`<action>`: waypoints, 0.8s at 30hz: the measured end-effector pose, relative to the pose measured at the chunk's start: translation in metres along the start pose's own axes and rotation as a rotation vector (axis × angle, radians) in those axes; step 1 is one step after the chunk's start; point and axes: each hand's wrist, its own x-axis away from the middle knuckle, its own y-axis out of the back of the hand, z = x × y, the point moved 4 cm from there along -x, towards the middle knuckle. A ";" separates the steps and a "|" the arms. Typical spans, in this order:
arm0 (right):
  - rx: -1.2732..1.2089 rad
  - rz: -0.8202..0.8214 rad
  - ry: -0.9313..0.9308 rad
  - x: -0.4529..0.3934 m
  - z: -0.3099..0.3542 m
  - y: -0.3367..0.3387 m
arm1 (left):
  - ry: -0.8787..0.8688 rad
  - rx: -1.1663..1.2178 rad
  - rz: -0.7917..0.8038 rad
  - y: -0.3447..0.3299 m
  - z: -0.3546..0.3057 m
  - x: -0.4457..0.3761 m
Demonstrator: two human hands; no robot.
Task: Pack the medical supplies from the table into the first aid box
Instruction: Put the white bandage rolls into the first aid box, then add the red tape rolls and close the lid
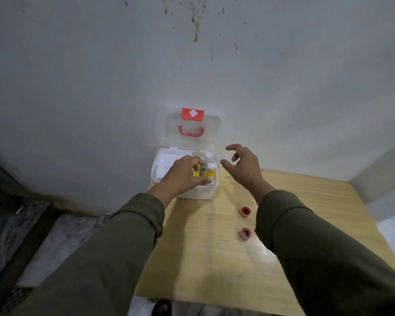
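Observation:
A white first aid box (201,193) stands open at the table's far left corner, its clear lid (211,131) with red handle and red cross label leaning against the wall. Inside lie white packets, a yellow bottle (209,172) with a white cap and a yellow box partly hidden by my fingers. My left hand (183,173) reaches into the box, fingers curled around a small item there; what it is stays hidden. My right hand (243,165) hovers just right of the box, fingers spread and loosely bent, holding nothing. Two small red tape rolls (245,210) (245,233) lie on the table.
The light wooden table (203,258) sits against a grey stained wall (146,65). Its left edge drops to a dark floor (21,224). A second wall closes in at the right. A foot (161,307) shows below the table's near edge.

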 end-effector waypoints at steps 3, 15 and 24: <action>0.046 0.048 0.003 0.013 -0.035 0.016 | 0.008 0.047 -0.050 -0.026 -0.019 0.013; 0.076 0.366 -0.011 0.067 -0.152 -0.009 | 0.256 0.069 0.005 -0.155 -0.030 0.067; 0.014 0.435 0.011 0.065 -0.178 -0.039 | 0.307 0.116 0.015 -0.202 -0.023 0.078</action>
